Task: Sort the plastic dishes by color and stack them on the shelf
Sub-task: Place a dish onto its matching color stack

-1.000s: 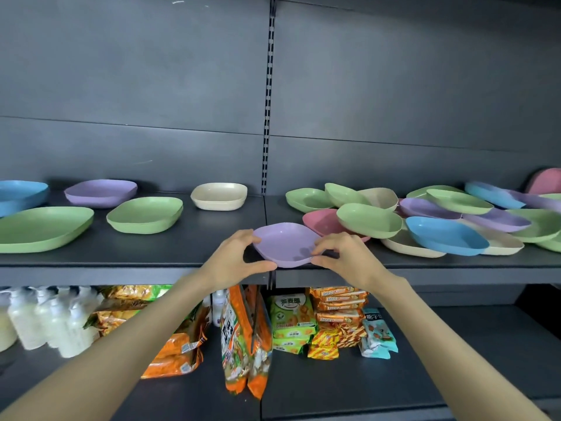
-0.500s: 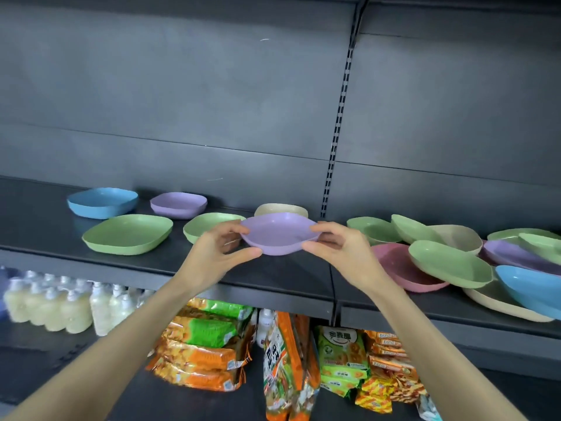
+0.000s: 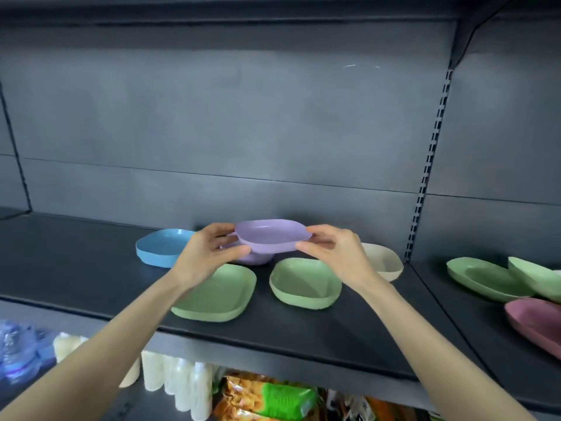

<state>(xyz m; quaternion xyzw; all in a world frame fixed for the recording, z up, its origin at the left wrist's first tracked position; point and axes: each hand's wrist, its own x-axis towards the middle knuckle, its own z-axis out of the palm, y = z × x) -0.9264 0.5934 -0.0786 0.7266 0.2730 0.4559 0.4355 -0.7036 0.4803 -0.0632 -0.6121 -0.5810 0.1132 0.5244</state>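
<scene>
Nearest, on the lower level, pale plastic bottles (image 3: 182,387) and a green-and-orange snack packet (image 3: 273,399) were seen beneath the dark metal shelf (image 3: 303,338). Towards the shelf's front edge, a large light-green square plastic plate (image 3: 218,296) and a smaller light-green plastic dish (image 3: 305,284) were set side by side, apart. In the bay to the right, a pink plastic dish (image 3: 534,323) was laid in front of two overlapping light-green dishes (image 3: 485,278).

Just behind the green pair, a lilac rounded-square plastic dish (image 3: 270,235) was held level in the air. The grip of the left hand (image 3: 206,256) was clamped on its left rim and that of the right hand (image 3: 337,253) on its right rim. Directly beneath it, a second lilac plastic dish (image 3: 256,258) was resting on the shelf, largely hidden; whether the two touched could not be told. Flanking these, a sky-blue plastic dish (image 3: 161,247) was placed to the left and a cream plastic dish (image 3: 382,259) to the right, partly covered by the right hand. Farthest back, everything was closed off by a grey back panel (image 3: 243,132).
</scene>
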